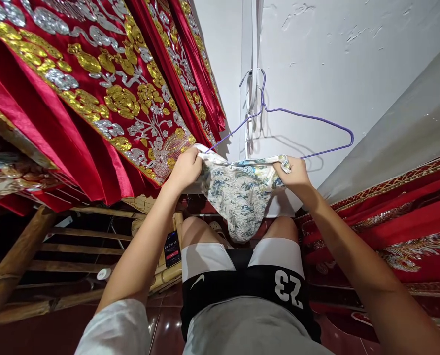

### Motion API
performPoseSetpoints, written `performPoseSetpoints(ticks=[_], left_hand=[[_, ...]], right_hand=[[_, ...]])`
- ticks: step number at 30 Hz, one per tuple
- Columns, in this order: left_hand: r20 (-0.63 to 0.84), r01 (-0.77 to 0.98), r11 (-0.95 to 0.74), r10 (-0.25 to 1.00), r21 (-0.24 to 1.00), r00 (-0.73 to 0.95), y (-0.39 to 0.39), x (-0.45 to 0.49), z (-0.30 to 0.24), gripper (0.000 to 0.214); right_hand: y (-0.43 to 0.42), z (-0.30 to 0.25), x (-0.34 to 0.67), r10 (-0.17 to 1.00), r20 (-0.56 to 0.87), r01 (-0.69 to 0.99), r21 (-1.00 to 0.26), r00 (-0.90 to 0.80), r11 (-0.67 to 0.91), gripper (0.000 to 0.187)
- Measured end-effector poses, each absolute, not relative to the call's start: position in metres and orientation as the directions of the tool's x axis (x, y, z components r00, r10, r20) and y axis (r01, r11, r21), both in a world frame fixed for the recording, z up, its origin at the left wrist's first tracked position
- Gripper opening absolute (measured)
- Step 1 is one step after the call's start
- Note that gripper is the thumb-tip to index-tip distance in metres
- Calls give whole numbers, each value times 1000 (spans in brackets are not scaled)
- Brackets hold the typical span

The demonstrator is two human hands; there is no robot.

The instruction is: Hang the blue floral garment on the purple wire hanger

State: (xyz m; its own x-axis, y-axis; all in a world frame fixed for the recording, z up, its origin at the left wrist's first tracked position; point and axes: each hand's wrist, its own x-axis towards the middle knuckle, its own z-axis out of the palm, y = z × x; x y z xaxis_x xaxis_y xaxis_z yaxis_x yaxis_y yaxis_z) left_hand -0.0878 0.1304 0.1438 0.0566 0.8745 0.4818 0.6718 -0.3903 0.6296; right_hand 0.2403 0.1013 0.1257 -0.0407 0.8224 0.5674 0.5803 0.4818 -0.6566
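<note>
Between my hands stretches a white garment (238, 197) with a blue, grey and yellowish pattern; its exact kind I cannot make out. My left hand (187, 169) is closed on its upper left corner, my right hand (292, 172) on its upper right corner. The top edge is pulled fairly straight and the rest droops in a point over my knees. A purple wire hanger (310, 116) is behind it. The hanger's left arm runs down to the cloth beside my left hand, and its lower bar passes behind my right hand. Its hook is up by a white strap (254, 49).
Red embroidered cloth (131, 93) with gold and silver sequins hangs at upper left. More red decorated fabric (419, 217) lies along the right. A white wall (316, 54) stands ahead. Bamboo furniture (83, 249) is at lower left, with a phone (172, 249) showing a timer.
</note>
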Motion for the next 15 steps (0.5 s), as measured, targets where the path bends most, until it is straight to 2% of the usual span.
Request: performPoseSetpoints(ticks=[4, 7, 10, 11, 14, 15], left_hand=[[516, 572, -504, 842, 647, 157, 141, -69, 156, 11], [558, 468, -609, 787, 640, 261, 146, -54, 163, 28], [577, 502, -647, 754, 574, 313, 144, -49, 170, 37], [574, 523, -645, 754, 557, 318, 143, -51, 172, 37], [556, 576, -625, 766, 527, 322, 142, -59, 178, 35], [552, 595, -620, 768, 511, 326, 143, -61, 180, 34]], right_hand=[[98, 126, 237, 838, 545, 563, -683, -31, 465, 34], [98, 124, 238, 870, 490, 561, -705, -56, 434, 36], [101, 124, 247, 863, 499, 562, -694, -74, 450, 19], [102, 125, 253, 846, 532, 563, -687, -39, 459, 20], [103, 132, 276, 762, 616, 594, -695, 201, 405, 74], [104, 136, 285, 746, 609, 610, -707, 270, 357, 78]])
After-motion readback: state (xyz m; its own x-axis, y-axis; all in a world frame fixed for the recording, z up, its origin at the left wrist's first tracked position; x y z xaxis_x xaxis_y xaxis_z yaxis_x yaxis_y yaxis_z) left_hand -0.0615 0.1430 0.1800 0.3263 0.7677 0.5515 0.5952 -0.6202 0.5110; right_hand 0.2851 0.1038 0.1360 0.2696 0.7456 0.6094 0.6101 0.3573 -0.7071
